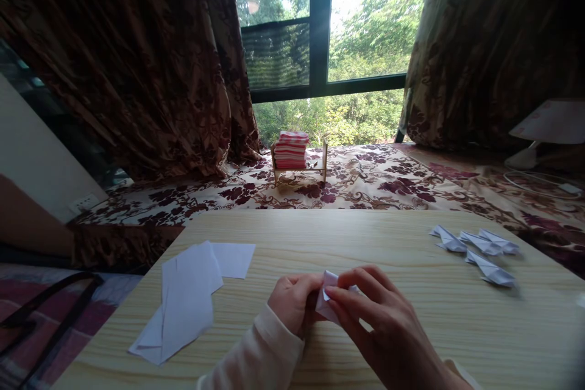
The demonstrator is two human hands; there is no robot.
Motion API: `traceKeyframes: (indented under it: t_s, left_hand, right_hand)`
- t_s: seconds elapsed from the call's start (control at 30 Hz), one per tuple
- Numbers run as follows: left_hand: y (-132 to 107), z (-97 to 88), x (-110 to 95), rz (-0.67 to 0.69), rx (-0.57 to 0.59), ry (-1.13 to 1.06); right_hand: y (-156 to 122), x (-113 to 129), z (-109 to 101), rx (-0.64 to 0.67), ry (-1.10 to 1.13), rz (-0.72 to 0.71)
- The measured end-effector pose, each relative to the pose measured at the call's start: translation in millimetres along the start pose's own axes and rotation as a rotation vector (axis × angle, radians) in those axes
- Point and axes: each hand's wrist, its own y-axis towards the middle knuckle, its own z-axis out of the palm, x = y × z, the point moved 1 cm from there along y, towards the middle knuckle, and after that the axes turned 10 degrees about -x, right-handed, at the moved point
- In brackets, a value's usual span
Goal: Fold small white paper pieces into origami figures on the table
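A small piece of folded white paper (327, 309) is held between my two hands, above the front middle of the wooden table. My left hand (295, 301) is closed on its left side, thumb on top and the other fingers mostly hidden. With thumb and index finger, my right hand (381, 317) pinches the paper's upper right part, which partly covers it. Flat white paper sheets (189, 298) lie overlapping on the left of the table. Several folded paper pieces (491, 268) with pointed ends rest at the right.
Beyond the pale wooden table (329, 231) is a ledge with flowered cloth (219, 195). On it stand a small rack (325, 161) holding folded pink-striped cloths (291, 151) and, at right, a lamp (551, 122). Patterned curtains (183, 73) flank the window. A dark strap (68, 311) lies at lower left.
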Motion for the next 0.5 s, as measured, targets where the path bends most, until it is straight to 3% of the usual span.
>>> traceKeyframes:
  t_s: [0.37, 0.5]
  left_hand:
    - [-8.1, 4.1, -6.9, -0.060, 0.117, -0.061]
    - [-10.5, 5.9, -10.3, -0.001, 0.141, 0.013]
  right_hand:
    - [-0.3, -3.1, -1.5, 0.058, -0.027, 0.021]
    - [-0.2, -5.0, -2.9, 0.119, -0.001, 0.019]
